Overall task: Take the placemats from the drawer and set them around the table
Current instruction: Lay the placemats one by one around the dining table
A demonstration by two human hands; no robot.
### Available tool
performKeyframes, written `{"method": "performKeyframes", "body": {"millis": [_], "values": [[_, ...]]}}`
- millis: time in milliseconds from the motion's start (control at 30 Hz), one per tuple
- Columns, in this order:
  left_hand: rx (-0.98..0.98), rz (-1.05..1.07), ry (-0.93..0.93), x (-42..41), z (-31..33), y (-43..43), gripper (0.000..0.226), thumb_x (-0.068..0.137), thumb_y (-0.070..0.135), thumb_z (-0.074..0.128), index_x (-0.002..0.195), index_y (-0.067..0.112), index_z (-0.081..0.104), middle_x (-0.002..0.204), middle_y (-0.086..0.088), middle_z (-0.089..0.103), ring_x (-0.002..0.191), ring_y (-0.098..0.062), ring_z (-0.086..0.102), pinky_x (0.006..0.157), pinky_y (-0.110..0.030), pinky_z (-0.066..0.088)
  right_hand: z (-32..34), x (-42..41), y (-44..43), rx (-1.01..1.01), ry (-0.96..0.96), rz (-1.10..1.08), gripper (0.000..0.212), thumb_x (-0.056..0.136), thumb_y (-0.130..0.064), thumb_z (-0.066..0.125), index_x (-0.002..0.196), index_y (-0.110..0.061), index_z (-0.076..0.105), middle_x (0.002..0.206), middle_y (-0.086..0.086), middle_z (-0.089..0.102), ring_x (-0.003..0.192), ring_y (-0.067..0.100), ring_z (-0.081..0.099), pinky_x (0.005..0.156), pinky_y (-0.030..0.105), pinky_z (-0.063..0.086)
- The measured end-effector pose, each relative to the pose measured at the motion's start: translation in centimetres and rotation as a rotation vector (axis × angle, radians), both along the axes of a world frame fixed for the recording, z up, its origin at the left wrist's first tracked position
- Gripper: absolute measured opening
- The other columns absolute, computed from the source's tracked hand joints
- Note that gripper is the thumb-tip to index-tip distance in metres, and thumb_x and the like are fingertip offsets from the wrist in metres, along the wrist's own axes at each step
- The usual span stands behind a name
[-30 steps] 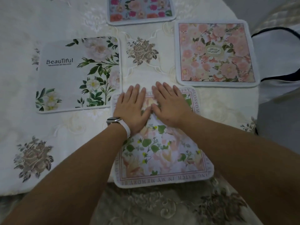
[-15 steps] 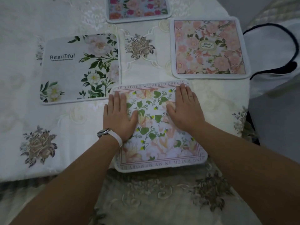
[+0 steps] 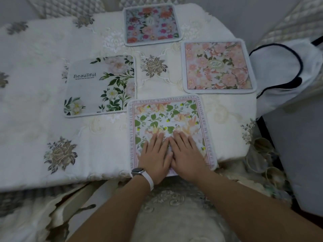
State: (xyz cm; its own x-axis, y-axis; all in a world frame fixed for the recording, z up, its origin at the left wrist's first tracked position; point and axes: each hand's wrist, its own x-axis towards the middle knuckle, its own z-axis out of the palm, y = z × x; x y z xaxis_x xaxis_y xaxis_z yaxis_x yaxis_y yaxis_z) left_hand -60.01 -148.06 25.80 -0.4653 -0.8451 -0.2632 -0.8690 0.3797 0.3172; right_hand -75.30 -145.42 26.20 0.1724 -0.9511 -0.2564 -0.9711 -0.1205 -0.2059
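Several floral placemats lie on the table (image 3: pixel 35 128), which wears a white embroidered cloth. The nearest placemat (image 3: pixel 166 119), with green leaves and a lettered border, lies flat at the table's front edge. My left hand (image 3: pixel 155 158), with a white-strapped watch on the wrist, and my right hand (image 3: pixel 188 154) rest palm-down side by side on its near half, fingers spread flat. A "Beautiful" mat (image 3: pixel 100 85) lies to the left. On the right is a pink rose mat (image 3: pixel 218 65), and at the back a blue-grey flower mat (image 3: pixel 152 24).
A white bag with dark trim (image 3: pixel 286 70) sits off the table's right side. A quilted chair back (image 3: pixel 66 6) stands behind the table. The cloth hangs over the front edge above a patterned seat (image 3: pixel 174 215) below my arms.
My hands slid from the mat's far part, spread apart, then back toward me and came together on its near half. The nearest mat now lies fully on the table.
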Motion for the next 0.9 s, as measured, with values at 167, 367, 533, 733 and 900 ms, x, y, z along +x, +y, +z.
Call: {"method": "performKeyframes", "body": {"millis": [167, 367, 533, 733, 900], "values": [[-0.06, 0.027, -0.03, -0.1, -0.8, -0.3, 0.071, 0.091, 0.064, -0.007, 0.153, 0.03, 0.002, 0.16, 0.006, -0.007, 0.146, -0.013, -0.014, 0.117, -0.041, -0.009, -0.5, -2.0, -0.7, -0.018, -0.01, 0.038, 0.069, 0.097, -0.052, 0.027, 0.154, -0.014, 0.02, 0.162, 0.007, 0.013, 0.15, 0.025, 0.01, 0.12, 0.047, 0.012], [-0.062, 0.106, -0.084, 0.7, -0.7, -3.7, 0.068, 0.094, 0.065, 0.01, 0.153, 0.035, -0.005, 0.16, 0.008, -0.015, 0.146, -0.014, -0.017, 0.118, -0.043, -0.008, -0.6, -4.5, -3.2, -0.006, 0.017, -0.037, 0.071, 0.097, -0.057, 0.02, 0.156, -0.02, 0.005, 0.164, 0.004, -0.004, 0.15, 0.023, -0.009, 0.121, 0.042, -0.004], [-0.084, 0.129, -0.107, 2.2, -0.7, -6.9, 0.07, 0.093, 0.067, 0.013, 0.153, 0.034, -0.002, 0.162, 0.006, -0.011, 0.147, -0.013, -0.016, 0.119, -0.043, -0.003, -0.9, -6.7, -6.2, -0.034, 0.026, -0.092, 0.074, 0.097, -0.057, 0.021, 0.156, -0.016, 0.006, 0.164, 0.008, -0.001, 0.15, 0.024, -0.004, 0.121, 0.041, 0.0], [-0.106, 0.156, -0.071, 2.6, -1.0, -9.6, 0.07, 0.094, 0.063, 0.02, 0.154, 0.031, 0.004, 0.162, 0.003, -0.006, 0.148, -0.014, -0.009, 0.12, -0.041, 0.001, -1.4, -8.3, -9.7, -0.026, 0.001, -0.132, 0.075, 0.096, -0.054, 0.024, 0.156, -0.014, 0.005, 0.164, 0.009, -0.004, 0.15, 0.023, -0.006, 0.121, 0.041, -0.001], [-0.134, 0.237, 0.062, 2.8, -0.9, -10.2, 0.062, 0.095, 0.047, 0.037, 0.149, 0.017, 0.032, 0.16, -0.004, 0.021, 0.147, -0.02, 0.016, 0.118, -0.043, 0.016, -1.3, -8.9, -11.7, -0.049, -0.045, -0.16, 0.072, 0.095, -0.052, 0.024, 0.156, -0.015, 0.01, 0.164, 0.008, 0.001, 0.15, 0.023, -0.002, 0.122, 0.04, 0.001]]}}
